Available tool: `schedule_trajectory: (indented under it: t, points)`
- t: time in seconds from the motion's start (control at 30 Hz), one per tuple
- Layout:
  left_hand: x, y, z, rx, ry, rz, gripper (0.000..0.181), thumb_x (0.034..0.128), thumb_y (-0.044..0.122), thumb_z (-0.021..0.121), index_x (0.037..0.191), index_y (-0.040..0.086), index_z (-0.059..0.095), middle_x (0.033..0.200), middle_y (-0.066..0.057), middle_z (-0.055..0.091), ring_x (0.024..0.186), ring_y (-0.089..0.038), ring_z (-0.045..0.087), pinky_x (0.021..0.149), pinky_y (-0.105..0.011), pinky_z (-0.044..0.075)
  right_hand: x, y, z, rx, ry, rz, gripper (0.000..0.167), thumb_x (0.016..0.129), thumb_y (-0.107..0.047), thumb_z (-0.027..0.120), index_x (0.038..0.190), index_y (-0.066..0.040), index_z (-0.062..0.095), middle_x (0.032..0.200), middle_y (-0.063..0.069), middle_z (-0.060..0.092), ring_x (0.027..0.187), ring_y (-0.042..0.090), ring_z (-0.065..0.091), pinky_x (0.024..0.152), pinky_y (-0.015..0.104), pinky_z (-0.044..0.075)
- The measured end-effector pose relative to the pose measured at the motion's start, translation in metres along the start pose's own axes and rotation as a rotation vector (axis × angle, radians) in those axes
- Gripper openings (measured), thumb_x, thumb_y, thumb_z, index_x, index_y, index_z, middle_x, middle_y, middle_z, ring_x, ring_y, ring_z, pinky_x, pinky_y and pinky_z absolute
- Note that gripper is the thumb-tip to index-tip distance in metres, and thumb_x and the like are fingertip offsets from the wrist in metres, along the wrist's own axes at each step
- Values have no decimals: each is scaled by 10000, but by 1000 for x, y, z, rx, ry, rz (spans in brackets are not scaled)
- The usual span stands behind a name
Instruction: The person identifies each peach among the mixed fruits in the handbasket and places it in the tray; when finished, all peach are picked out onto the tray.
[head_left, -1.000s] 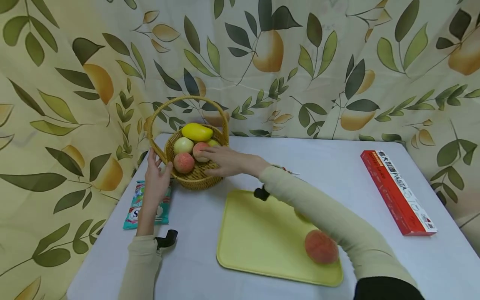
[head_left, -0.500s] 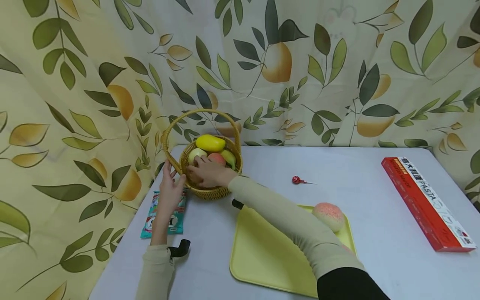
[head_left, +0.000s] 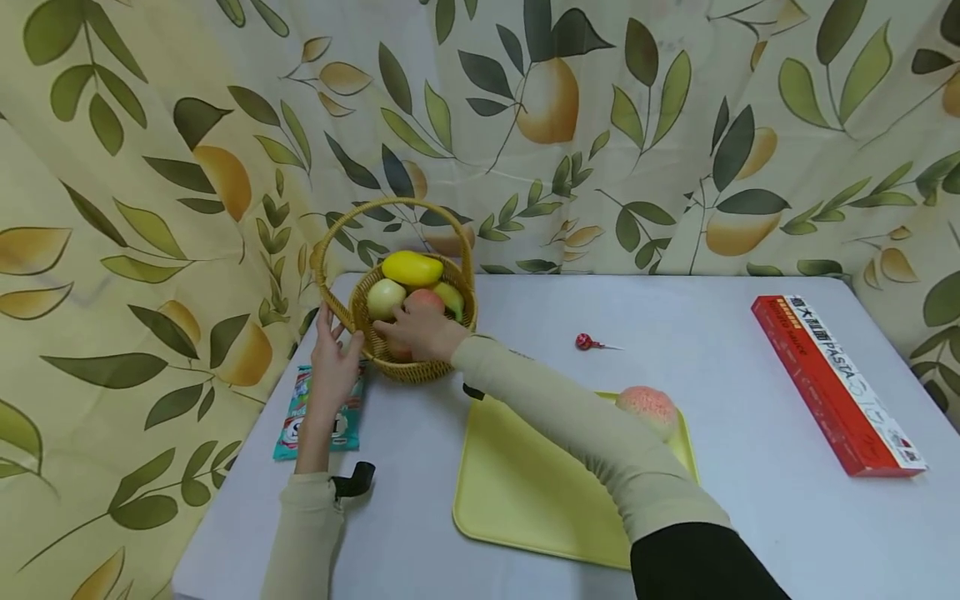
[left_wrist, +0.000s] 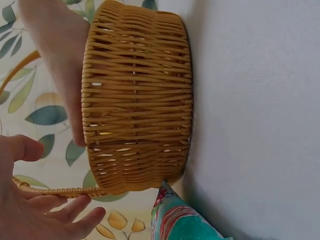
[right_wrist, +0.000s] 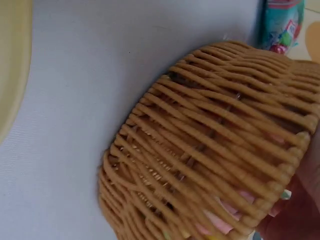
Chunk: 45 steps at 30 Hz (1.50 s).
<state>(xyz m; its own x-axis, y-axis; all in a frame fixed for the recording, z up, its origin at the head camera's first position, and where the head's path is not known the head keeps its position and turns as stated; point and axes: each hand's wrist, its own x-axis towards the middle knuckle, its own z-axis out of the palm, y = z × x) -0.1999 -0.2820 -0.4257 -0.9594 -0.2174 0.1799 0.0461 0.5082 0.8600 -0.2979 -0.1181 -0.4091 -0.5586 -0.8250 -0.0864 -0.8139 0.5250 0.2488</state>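
A woven basket (head_left: 411, 372) with a tall hoop handle stands at the table's back left. Inside are a yellow mango (head_left: 412, 268), a pale round fruit (head_left: 385, 298), a peach (head_left: 424, 298) and a yellow-green fruit (head_left: 449, 298). My right hand (head_left: 429, 331) reaches into the basket with bent fingers over a second peach (head_left: 400, 350), which it mostly covers; the fingertips' grip is partly hidden. My left hand (head_left: 335, 362) steadies the basket's left side, its loosely extended fingers (left_wrist: 82, 220) against the handle's base and its thumb standing apart.
A yellow tray (head_left: 540, 492) lies in front of the basket, with a large peach (head_left: 647, 408) partly behind my right sleeve. A teal snack bag (head_left: 346, 425) lies under my left wrist. Farther right are a red lollipop (head_left: 585, 342) and a red pasta box (head_left: 832, 387).
My right hand has moved from above the basket down into it, onto the front peach. The left hand stays at the handle. The head view has shifted slightly.
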Motion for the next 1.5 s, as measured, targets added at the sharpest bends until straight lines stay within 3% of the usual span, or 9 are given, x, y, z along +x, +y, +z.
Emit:
schedule_trajectory:
  t: [0.23, 0.47, 0.67, 0.77, 0.9, 1.1, 1.2, 1.37, 1.5]
  points:
    - [2, -1, 7, -4, -1, -14, 823, 1080, 344, 482, 1660, 254, -95, 1745, -72, 18, 1554, -383, 309, 1245, -595, 297, -19, 3, -13, -61, 170, -38, 658, 946, -309, 735, 1517, -217, 421, 1437, 70, 503, 1234, 268, 559, 873, 276, 586]
    - [1, 1, 4, -25, -1, 0, 836, 1077, 341, 486, 1660, 226, -103, 1745, -89, 6, 1553, -401, 297, 1247, -614, 277, -70, 13, -36, 23, 318, -10, 708, 877, -432, 801, 1437, -174, 454, 1418, 91, 533, 1221, 295, 552, 861, 310, 596]
    - [-3, 1, 0, -16, 9, -14, 837, 1072, 330, 482, 1658, 244, -110, 1745, -55, -1, 1561, -386, 289, 1252, -610, 269, -120, 24, -33, 304, 355, -62, 634, 896, -408, 746, 1444, -234, 478, 1330, 148, 561, 1057, 299, 600, 865, 418, 558]
    - [-2, 1, 1, -18, 28, 0, 829, 1071, 333, 487, 1658, 274, -96, 1746, -44, 17, 1555, -382, 305, 1245, -612, 283, -136, 30, -29, 510, 342, -142, 520, 926, -354, 710, 1410, -269, 541, 1423, 152, 485, 1139, 292, 580, 954, 453, 544]
    - [0, 0, 2, -25, 29, 6, 827, 1071, 327, 490, 1658, 282, -91, 1745, -34, 21, 1551, -384, 312, 1240, -615, 290, -155, 35, -26, 736, 290, -201, 429, 961, -313, 658, 1383, -307, 582, 1556, 99, 344, 1372, 259, 460, 1111, 464, 470]
    - [0, 1, 1, -35, -5, 9, 815, 1077, 353, 471, 1657, 276, -97, 1745, -39, 12, 1550, -393, 308, 1248, -621, 266, -182, 35, -24, 858, 253, -91, 541, 909, -408, 778, 1389, -329, 544, 1521, 34, 362, 1368, 214, 462, 1122, 446, 474]
    - [-1, 3, -1, -36, -11, 7, 804, 1081, 361, 460, 1657, 282, -96, 1745, -40, 14, 1550, -394, 310, 1250, -629, 252, -196, 36, -22, 817, 288, -31, 623, 854, -405, 837, 1393, -295, 544, 1448, 31, 444, 1294, 206, 528, 1064, 426, 516]
    - [-2, 5, -1, -39, -19, 4, 805, 1083, 344, 461, 1659, 260, -96, 1745, -53, 14, 1554, -391, 305, 1253, -630, 244, -222, 39, -16, 748, 336, 98, 714, 818, -369, 850, 1392, -163, 476, 1263, 15, 572, 1037, 135, 613, 852, 296, 574]
    - [-2, 4, 0, -32, -13, 0, 811, 1085, 335, 464, 1660, 242, -101, 1745, -63, 8, 1550, -396, 309, 1250, -629, 253, -237, 44, -10, 777, 350, 166, 705, 817, -382, 837, 1373, -159, 464, 1309, 35, 534, 1080, 157, 586, 829, 273, 575]
